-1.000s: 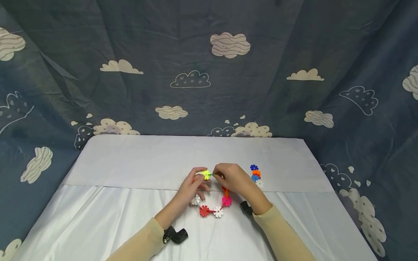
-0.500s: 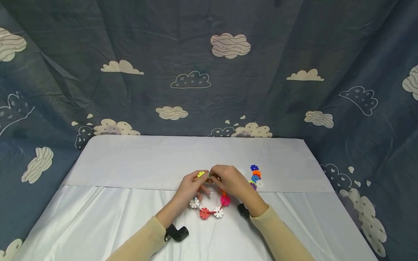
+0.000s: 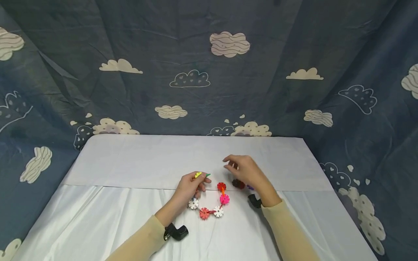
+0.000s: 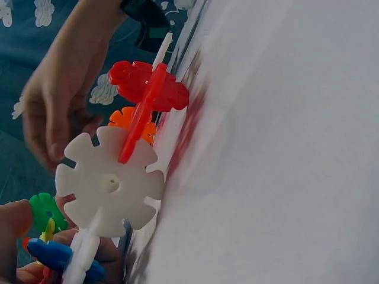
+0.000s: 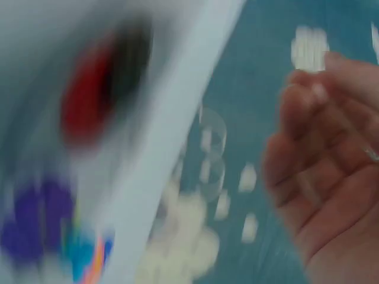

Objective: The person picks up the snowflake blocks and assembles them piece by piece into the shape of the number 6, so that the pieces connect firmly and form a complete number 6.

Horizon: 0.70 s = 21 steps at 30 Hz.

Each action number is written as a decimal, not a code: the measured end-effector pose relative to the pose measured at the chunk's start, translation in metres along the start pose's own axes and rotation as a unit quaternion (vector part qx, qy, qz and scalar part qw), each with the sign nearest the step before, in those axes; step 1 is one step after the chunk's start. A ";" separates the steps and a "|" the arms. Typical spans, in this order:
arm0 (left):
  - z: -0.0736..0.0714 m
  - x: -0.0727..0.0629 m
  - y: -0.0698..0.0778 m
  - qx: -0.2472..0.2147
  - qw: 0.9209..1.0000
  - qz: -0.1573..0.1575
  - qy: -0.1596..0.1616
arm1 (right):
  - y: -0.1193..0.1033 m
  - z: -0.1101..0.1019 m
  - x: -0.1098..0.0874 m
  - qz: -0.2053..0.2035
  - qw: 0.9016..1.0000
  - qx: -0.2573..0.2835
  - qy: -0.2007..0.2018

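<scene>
Snowflake-disc chain is curving across the white cloth; at its far left, the left hand is pinching a yellow disc, while the relaxed, unladen right hand is hovering at right, near a black disc.

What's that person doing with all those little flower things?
They're handling a curved chain of colourful flower-shaped discs slotted together. Their left hand holds one end, where a yellow disc and a green disc show. Their right hand is apart from it, near other discs on the white table, seemingly empty. The chain isn't closed: a gap separates its two ends.
</scene>
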<state>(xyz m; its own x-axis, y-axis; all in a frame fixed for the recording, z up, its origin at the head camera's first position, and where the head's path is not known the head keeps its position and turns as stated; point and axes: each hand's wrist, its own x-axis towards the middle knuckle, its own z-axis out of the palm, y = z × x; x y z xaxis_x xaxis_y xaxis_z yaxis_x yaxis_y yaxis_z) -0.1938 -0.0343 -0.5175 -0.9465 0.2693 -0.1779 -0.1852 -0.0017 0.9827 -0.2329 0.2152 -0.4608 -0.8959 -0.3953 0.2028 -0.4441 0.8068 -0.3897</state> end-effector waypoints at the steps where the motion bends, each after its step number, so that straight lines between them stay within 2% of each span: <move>1: 0.000 0.000 -0.001 -0.002 1.000 -0.001 -0.001 | 0.011 -0.007 -0.001 0.043 0.999 -0.004 -0.001; 3: -0.001 0.001 -0.001 -0.002 1.000 -0.004 -0.003 | 0.034 -0.019 -0.004 0.131 0.991 -0.017 -0.010; 5: -0.002 0.001 -0.002 0.000 1.000 -0.003 -0.004 | 0.055 -0.028 -0.008 0.207 0.977 -0.025 -0.039; 8: -0.003 0.000 -0.002 0.002 1.000 -0.003 -0.004 | 0.076 -0.032 -0.013 0.275 0.957 -0.023 -0.090; 10: -0.003 -0.001 -0.002 0.003 1.000 -0.003 -0.004 | 0.082 -0.031 -0.015 0.285 0.952 -0.021 -0.106; 16: -0.003 -0.002 -0.001 0.001 1.000 -0.001 -0.009 | 0.085 -0.017 -0.015 0.278 0.955 -0.035 -0.094; 21: -0.002 -0.001 -0.002 0.005 1.000 -0.003 -0.008 | 0.090 -0.014 -0.015 0.290 0.953 0.010 -0.086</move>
<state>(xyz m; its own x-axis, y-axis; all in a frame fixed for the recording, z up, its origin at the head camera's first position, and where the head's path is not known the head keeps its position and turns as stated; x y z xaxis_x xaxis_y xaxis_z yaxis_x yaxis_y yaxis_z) -0.1928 -0.0370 -0.5192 -0.9410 0.2842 -0.1839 -0.1887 0.0107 0.9820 -0.2598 0.2999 -0.4865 -0.9783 0.0467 -0.2020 0.1275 0.9037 -0.4087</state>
